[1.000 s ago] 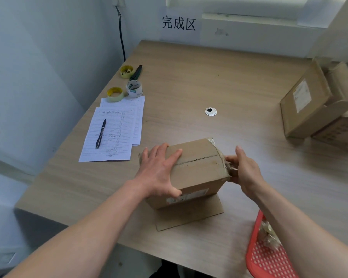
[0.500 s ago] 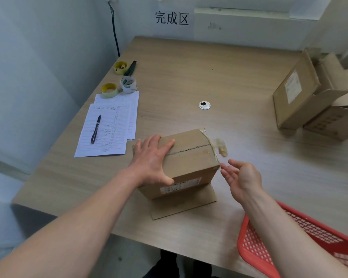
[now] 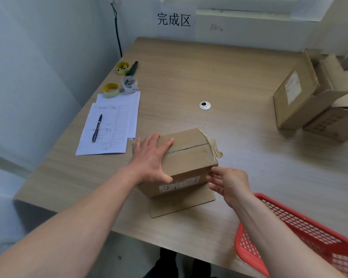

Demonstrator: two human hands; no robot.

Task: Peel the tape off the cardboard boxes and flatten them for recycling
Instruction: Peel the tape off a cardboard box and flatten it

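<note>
A small brown cardboard box (image 3: 189,159) stands near the table's front edge, on a flat piece of cardboard (image 3: 181,205). Its top seam is slit. Clear tape (image 3: 210,144) runs along the box's right edge, half peeled, and its crumpled end sticks out. My left hand (image 3: 151,159) presses flat on the left part of the box top, thumb down the near face. My right hand (image 3: 229,183) is at the box's near right corner, where thumb and fingers pinch the tape's lower end.
A red plastic basket (image 3: 289,227) sits at the front right edge. Two open cardboard boxes (image 3: 301,97) lie at the far right. On the left are lined sheets (image 3: 109,137) with a pen (image 3: 97,128), and tape rolls (image 3: 129,84). A cable grommet (image 3: 205,105) is mid-table.
My right hand let go of the tape at the box's right edge, swung away open, and has come back to pinch at the near right corner. My left hand stayed on top.
</note>
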